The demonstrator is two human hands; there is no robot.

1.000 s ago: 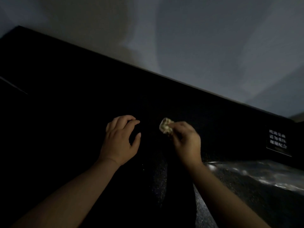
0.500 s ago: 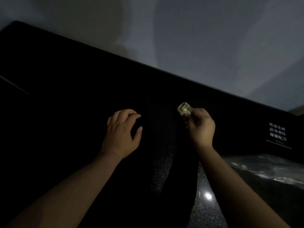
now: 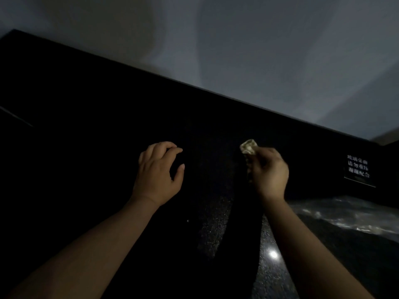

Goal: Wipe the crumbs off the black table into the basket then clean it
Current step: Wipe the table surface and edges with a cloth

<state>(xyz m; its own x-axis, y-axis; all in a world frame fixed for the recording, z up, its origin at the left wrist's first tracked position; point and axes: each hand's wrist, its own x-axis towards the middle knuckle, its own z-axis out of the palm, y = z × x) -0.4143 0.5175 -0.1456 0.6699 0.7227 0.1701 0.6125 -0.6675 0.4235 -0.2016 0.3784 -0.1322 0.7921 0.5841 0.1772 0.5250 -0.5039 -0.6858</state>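
The right hand [image 3: 269, 173] pinched a crumpled pale tissue [image 3: 248, 146] over the middle of the black table [image 3: 86, 126]. The left hand [image 3: 158, 173], loosely curled, held nothing. Shiny plastic [image 3: 345, 214] lay near right.

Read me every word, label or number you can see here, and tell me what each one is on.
"玻璃桌面": top line, white on the small black placard at the far right, by the black table.
"请勿重压": middle line, same placard.
"谢谢配合": bottom line, same placard; blurred, so a likely reading.
Fainter marks beneath are too small to read.
The crumpled pale wad in the right hand shows no text.
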